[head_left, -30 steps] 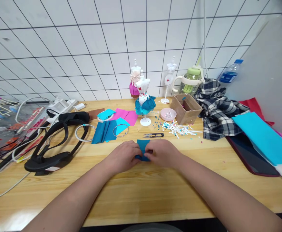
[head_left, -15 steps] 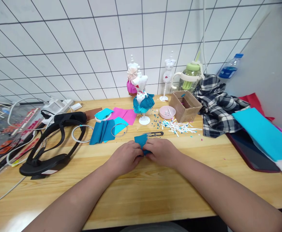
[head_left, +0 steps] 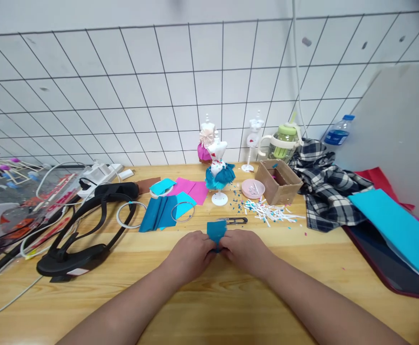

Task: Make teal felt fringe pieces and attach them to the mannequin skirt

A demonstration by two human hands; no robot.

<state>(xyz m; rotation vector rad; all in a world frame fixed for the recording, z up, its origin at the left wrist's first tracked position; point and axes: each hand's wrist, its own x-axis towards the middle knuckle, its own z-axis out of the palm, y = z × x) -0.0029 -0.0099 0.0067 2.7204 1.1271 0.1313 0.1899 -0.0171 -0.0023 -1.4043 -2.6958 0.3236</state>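
Between my hands is a small piece of dark teal crepe paper (head_left: 216,231), its upper part standing above my fingers. My left hand (head_left: 194,254) pinches its left side low down, and my right hand (head_left: 243,250) grips the right side. The fingertips nearly meet, hiding the lower end of the paper. Just beyond lie black thread snips (head_left: 236,220). Behind them stands a white mini dress form (head_left: 218,154) wearing a ruffled teal paper skirt (head_left: 221,176). A folded teal paper stack (head_left: 158,214) lies to the left.
Left are a black headset (head_left: 74,258), white ring (head_left: 128,214) and cables. Pink paper (head_left: 191,190) lies mid-table. Right are paper scraps (head_left: 270,211), a pink dish (head_left: 253,189), cardboard box (head_left: 279,188), green-lidded jug (head_left: 284,142), plaid cloth (head_left: 324,191), and blue paper (head_left: 392,230) on a dark tablet-like slab (head_left: 378,258).
The camera view has tilted up, so everything sits lower in the picture. More of the teal paper shows above my fingers; both hands keep their hold on it.
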